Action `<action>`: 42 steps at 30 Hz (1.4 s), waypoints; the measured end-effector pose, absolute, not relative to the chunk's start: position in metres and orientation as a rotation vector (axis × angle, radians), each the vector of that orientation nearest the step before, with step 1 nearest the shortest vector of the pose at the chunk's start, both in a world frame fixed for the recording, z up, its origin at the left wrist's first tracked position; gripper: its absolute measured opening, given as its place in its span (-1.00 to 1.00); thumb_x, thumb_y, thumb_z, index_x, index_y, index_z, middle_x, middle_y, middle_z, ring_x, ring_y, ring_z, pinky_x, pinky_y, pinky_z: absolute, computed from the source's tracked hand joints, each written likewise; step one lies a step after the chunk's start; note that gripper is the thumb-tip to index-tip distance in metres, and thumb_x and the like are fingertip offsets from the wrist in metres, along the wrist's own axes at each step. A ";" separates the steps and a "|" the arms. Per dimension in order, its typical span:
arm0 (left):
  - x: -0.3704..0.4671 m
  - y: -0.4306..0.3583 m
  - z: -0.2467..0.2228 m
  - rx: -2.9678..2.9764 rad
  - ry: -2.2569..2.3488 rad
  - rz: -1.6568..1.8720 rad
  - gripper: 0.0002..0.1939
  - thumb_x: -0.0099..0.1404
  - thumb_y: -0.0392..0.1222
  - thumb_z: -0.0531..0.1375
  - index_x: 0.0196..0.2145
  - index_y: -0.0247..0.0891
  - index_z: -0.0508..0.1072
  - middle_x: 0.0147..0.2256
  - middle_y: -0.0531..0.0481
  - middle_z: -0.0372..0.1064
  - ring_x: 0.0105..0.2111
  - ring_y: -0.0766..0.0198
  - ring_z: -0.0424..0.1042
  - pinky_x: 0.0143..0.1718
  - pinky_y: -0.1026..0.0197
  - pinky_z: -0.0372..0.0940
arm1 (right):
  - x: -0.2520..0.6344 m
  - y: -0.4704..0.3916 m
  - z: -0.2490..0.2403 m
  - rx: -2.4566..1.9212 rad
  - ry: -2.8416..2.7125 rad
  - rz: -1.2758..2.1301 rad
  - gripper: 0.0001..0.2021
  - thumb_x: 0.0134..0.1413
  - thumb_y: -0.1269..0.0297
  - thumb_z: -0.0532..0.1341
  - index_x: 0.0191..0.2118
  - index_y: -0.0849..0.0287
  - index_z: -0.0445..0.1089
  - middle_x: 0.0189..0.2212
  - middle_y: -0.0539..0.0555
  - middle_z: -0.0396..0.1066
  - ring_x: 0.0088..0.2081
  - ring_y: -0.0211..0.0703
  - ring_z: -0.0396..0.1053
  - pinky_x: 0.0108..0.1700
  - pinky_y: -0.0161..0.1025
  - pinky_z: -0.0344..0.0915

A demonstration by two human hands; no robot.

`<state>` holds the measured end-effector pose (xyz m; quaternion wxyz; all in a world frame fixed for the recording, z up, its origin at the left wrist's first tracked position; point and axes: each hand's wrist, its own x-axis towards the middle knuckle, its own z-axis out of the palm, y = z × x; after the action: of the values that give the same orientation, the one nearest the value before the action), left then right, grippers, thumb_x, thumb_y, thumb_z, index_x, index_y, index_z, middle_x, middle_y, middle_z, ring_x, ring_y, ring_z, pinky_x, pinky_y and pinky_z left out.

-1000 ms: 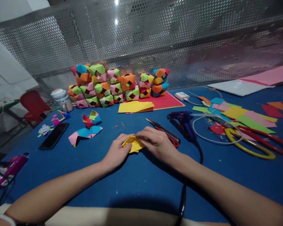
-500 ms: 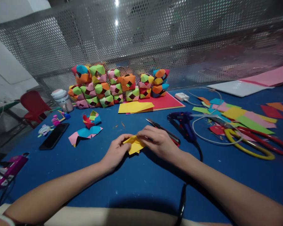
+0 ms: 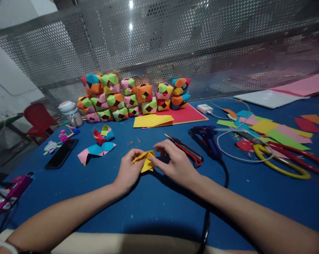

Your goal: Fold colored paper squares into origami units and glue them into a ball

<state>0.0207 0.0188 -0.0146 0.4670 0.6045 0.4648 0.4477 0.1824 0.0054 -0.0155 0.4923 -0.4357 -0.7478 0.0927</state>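
Observation:
A folded piece of yellow paper [image 3: 148,163] is held just above the blue table, its creased flaps standing partly apart. My left hand [image 3: 130,169] pinches its left side between thumb and fingers. On the other side is my right hand [image 3: 175,160], thumb tip against the paper's right edge and fingers curved but apart from the thumb. A red and black box cutter [image 3: 188,151], blade out, lies just beyond my right hand. Behind it to the right rests a blue glue gun [image 3: 208,139] with a black cord.
Stacked colourful folded-paper units [image 3: 119,102] stand at the back by a perforated metal panel [image 3: 159,46]. Yellow sheets [image 3: 152,121] lie before them. At left are a phone [image 3: 61,153] and joined paper pieces [image 3: 97,150]. Scissors [image 3: 281,162], a white cable and paper strips [image 3: 286,138] lie right.
My right hand has loosened from the yellow paper, its fingers lifting apart from the thumb. The paper has turned and shifted slightly left in my left hand.

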 end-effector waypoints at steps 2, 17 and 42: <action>0.021 0.019 -0.014 1.445 1.149 1.127 -0.87 0.07 -0.25 0.21 -0.37 -0.30 0.35 -0.43 0.07 0.35 -0.40 0.34 0.34 -0.36 0.32 0.24 | 0.179 0.005 -0.016 -1.135 -1.752 0.391 -0.78 0.02 0.23 0.21 -0.21 0.21 0.30 -0.37 0.08 0.35 -0.44 -0.23 0.30 -0.37 -0.27 0.28; 0.022 0.017 -0.014 1.518 1.127 1.060 -0.84 0.14 -0.18 0.19 -0.33 -0.31 0.39 -0.38 0.03 0.35 -0.36 0.32 0.33 -0.31 0.30 0.23 | 0.176 0.006 -0.019 -1.095 -1.750 0.450 -0.93 0.06 0.35 0.15 -0.29 0.17 0.32 -0.42 0.03 0.34 -0.43 -0.24 0.30 -0.39 -0.30 0.24; 0.025 0.017 -0.013 1.362 1.097 1.125 -0.81 0.06 -0.22 0.22 -0.38 -0.29 0.27 -0.46 0.10 0.28 -0.46 0.38 0.29 -0.42 0.34 0.20 | 0.175 0.007 -0.018 -1.224 -1.731 0.437 -0.92 0.03 0.32 0.17 -0.41 0.17 0.23 -0.44 0.00 0.26 -0.42 -0.23 0.24 -0.39 -0.29 0.19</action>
<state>0.0250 0.0166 -0.0128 0.5065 0.5647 0.4548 0.4666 0.1748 0.0070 -0.0182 0.4694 -0.4994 -0.7060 0.1784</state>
